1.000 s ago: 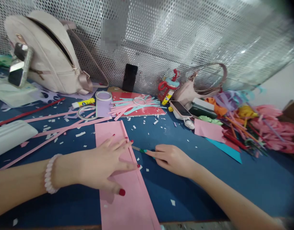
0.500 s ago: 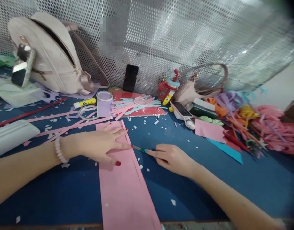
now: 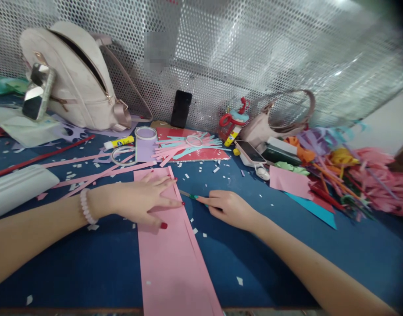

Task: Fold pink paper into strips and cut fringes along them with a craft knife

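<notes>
- Since a second ago the left hand (image 3: 140,202) has slid up the pink paper strip (image 3: 170,245) toward its far end, and the right hand (image 3: 226,208) has carried the small cutting tool (image 3: 188,194) the same way — both now sit nearer the perforated metal screen (image 3: 221,57) than before.
- Long axis of the pink paper strip runs from the near table edge straight away toward the screen; its far end lies under the left hand, its near end reaches the bottom of the view.
- Left hand lies flat and spread on the strip, fingers splayed, pinning it to the blue table (image 3: 287,254).
- Right hand is closed around the green-handled tool, just beside the strip's right edge; the tip meets that edge near the left forefinger.
- Both hands touch or nearly touch the strip — the left on it, the right beside it.
- A thin sliver along the strip's right edge looks partly parted from the rest.
- Strip is plain pink, flat, uncreased; small white paper scraps (image 3: 197,230) lie right of it.
</notes>
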`<state>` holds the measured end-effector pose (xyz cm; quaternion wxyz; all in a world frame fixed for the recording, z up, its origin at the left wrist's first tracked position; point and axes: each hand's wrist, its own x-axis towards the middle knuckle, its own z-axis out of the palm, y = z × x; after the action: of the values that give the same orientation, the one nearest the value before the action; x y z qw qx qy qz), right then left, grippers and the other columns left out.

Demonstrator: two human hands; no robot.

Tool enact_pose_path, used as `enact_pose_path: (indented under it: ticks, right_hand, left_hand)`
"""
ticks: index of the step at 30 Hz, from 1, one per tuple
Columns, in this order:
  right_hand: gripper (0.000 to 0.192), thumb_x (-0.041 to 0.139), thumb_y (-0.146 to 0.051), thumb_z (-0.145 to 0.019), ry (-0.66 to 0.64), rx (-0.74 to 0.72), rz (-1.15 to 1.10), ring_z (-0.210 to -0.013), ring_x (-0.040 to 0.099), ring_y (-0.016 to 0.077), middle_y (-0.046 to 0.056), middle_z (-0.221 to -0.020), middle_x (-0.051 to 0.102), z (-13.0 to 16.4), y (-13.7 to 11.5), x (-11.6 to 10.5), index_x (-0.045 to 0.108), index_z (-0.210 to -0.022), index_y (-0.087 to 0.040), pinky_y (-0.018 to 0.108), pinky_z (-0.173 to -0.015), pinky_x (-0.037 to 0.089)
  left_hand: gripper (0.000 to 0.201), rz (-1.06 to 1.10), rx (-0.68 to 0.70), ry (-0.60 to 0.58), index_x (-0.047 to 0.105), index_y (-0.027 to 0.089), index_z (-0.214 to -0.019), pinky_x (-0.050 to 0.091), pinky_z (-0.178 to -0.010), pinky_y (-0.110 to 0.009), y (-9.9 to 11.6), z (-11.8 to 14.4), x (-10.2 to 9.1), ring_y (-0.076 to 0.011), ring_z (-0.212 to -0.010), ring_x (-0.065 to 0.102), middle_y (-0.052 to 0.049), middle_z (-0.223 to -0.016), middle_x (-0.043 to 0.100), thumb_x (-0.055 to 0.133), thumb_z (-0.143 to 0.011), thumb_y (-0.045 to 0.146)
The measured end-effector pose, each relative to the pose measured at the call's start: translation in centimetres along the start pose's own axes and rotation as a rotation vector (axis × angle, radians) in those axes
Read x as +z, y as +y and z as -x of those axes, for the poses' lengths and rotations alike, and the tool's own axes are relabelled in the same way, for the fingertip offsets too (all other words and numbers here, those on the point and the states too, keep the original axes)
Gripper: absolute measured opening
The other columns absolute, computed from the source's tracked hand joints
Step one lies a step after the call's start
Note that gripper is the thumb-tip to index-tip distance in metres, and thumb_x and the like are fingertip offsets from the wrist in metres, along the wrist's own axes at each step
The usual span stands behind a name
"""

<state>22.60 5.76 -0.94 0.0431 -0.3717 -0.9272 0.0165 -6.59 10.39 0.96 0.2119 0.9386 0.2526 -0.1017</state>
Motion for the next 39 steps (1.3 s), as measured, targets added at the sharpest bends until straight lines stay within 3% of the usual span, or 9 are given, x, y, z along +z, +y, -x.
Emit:
enact_pose_path:
  ticks: [10,13,17,21,26,30,39]
  right_hand:
    - [0.039,0.041,-0.015,-0.091,-0.002,0.048,-0.053,-0.072,0.058,0.0151,0.003,-0.075,0.058,-1.9,0.9,0.4,0.062,-0.123,-0.018,0.025,-0.065,0.043]
    - [0.040,0.041,-0.014,-0.091,0.000,0.047,-0.059,-0.072,0.057,0.0146,0.003,-0.075,0.058,-1.9,1.0,0.5,0.061,-0.124,-0.018,0.024,-0.065,0.043]
    - [0.039,0.041,-0.014,-0.091,0.004,0.041,-0.052,-0.072,0.057,0.0144,0.003,-0.075,0.058,-1.9,0.9,0.5,0.061,-0.124,-0.018,0.024,-0.066,0.043]
    - [0.039,0.041,-0.014,-0.091,0.005,0.037,-0.046,-0.071,0.057,0.0145,0.003,-0.074,0.057,-1.9,0.9,0.4,0.062,-0.123,-0.017,0.025,-0.065,0.043]
    - [0.039,0.041,-0.014,-0.090,0.012,0.045,-0.018,-0.070,0.056,0.0143,0.002,-0.073,0.057,-2.0,0.7,0.5,0.062,-0.123,-0.017,0.024,-0.064,0.042]
    - [0.039,0.042,-0.014,-0.090,0.021,0.072,0.003,-0.069,0.056,0.0141,0.002,-0.073,0.057,-2.1,0.7,0.5,0.062,-0.123,-0.018,0.024,-0.062,0.041]
    - [0.041,0.045,-0.013,-0.088,-0.031,0.161,0.063,-0.072,0.056,0.0137,0.003,-0.076,0.059,-4.3,0.7,0.7,0.061,-0.125,-0.020,0.024,-0.065,0.040]
  left_hand:
    - [0.069,-0.060,0.029,0.018,0.034,0.041,-0.142,0.019,-0.107,-0.059,-0.1,0.2,-0.1,-0.0409,-0.142,0.001,-0.008,-0.158,0.002,0.051,-0.082,0.068]
    - [0.065,-0.131,0.103,0.104,0.033,0.037,-0.144,0.021,-0.109,-0.049,-0.4,-0.1,-0.2,-0.0344,-0.143,0.009,-0.009,-0.156,0.015,0.044,-0.087,0.067]
    - [0.058,-0.249,0.100,0.281,0.028,0.027,-0.147,0.012,-0.113,-0.043,-1.1,-0.8,-0.5,-0.0254,-0.141,0.021,-0.010,-0.151,0.033,0.028,-0.097,0.056]
    - [0.063,-0.345,0.026,0.255,0.034,0.018,-0.146,0.005,-0.113,-0.046,-2.0,-1.2,-0.4,-0.0278,-0.143,0.015,-0.013,-0.152,0.028,0.031,-0.096,0.057]
    - [0.061,-0.285,0.065,0.215,0.034,0.025,-0.145,0.009,-0.113,-0.043,-3.0,-0.9,-0.2,-0.0254,-0.142,0.019,-0.009,-0.152,0.030,0.042,-0.092,0.055]
    - [0.060,-0.229,0.094,0.217,0.033,0.032,-0.145,0.012,-0.112,-0.043,-3.5,-0.8,-0.2,-0.0275,-0.142,0.018,-0.008,-0.155,0.021,0.043,-0.091,0.058]
    - [0.062,-0.238,0.007,0.171,0.033,0.034,-0.144,0.009,-0.110,-0.053,-3.0,-0.7,-0.3,-0.0311,-0.143,0.012,-0.014,-0.155,0.016,0.037,-0.091,0.064]
